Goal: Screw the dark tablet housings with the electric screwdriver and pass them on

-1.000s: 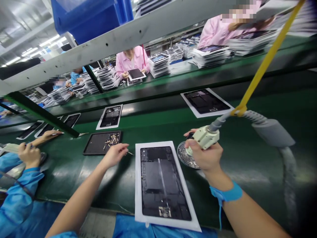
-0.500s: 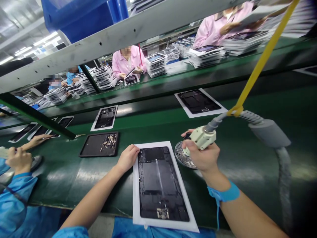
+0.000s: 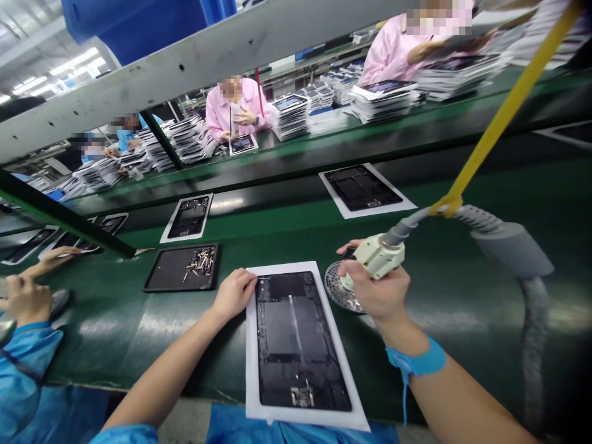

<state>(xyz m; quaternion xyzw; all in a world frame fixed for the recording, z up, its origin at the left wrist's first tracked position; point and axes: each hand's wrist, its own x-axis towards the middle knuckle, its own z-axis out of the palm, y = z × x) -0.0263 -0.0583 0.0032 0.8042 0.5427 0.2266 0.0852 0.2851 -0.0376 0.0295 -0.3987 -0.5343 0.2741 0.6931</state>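
Note:
An opened tablet housing [image 3: 283, 333], black with a pale strip down its middle, lies on a white sheet [image 3: 251, 370] in front of me. My left hand [image 3: 235, 291] is closed at its upper left corner, fingertips pressed together; what they hold, if anything, is too small to make out. My right hand [image 3: 382, 296] is wrapped round a pale green electric screwdriver [image 3: 377, 256], whose cable hangs from a yellow strap [image 3: 509, 111]. The screwdriver's tip is hidden by the hand. Beneath that hand is a round perforated metal dish [image 3: 340, 290], right of the tablet.
A black tray [image 3: 161, 277] with small loose parts [image 3: 200, 264] sits to the left. Further back lie tablet housings on sheets [image 3: 367, 188]. A green post [image 3: 69, 213] slants at left. A co-worker's hand [image 3: 30, 299] is at far left; people in pink sit opposite beside stacks.
The view has shifted slightly, moving most things a little left in the picture. Both my hands keep their places at the tablet and the screwdriver. Opposite, a person in pink has raised a sheet.

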